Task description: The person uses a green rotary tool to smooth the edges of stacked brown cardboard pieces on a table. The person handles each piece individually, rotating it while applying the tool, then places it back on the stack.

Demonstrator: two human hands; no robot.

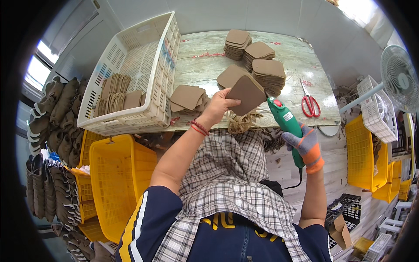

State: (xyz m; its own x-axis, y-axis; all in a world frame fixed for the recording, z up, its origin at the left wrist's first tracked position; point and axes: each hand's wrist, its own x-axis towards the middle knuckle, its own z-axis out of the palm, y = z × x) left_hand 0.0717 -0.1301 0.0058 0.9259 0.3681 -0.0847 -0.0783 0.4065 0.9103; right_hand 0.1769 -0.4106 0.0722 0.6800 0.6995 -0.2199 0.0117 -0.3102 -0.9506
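Observation:
Pinched in my bare left hand [217, 106] is a brown square piece with rounded corners [248, 97], tilted above the table. My right hand [305, 144], in a grey and orange glove, grips a green corded power tool [283, 115] with a red button. The tool's dark tip meets or nearly meets the piece's upper right corner; its exact kind I cannot make out. Behind the held piece lies another brown piece [229, 76]. Stacks of similar pieces [268, 74] stand farther back, and a loose pile [188, 99] lies left of my left hand.
Red-handled scissors [310, 106] lie on the table [200, 48], right of the tool. Thin brown offcuts [241, 123] hang at its front edge. A white crate [126, 114] with brown pieces stands left, above a yellow basket [111, 174]. A fan [399, 78] stands at right.

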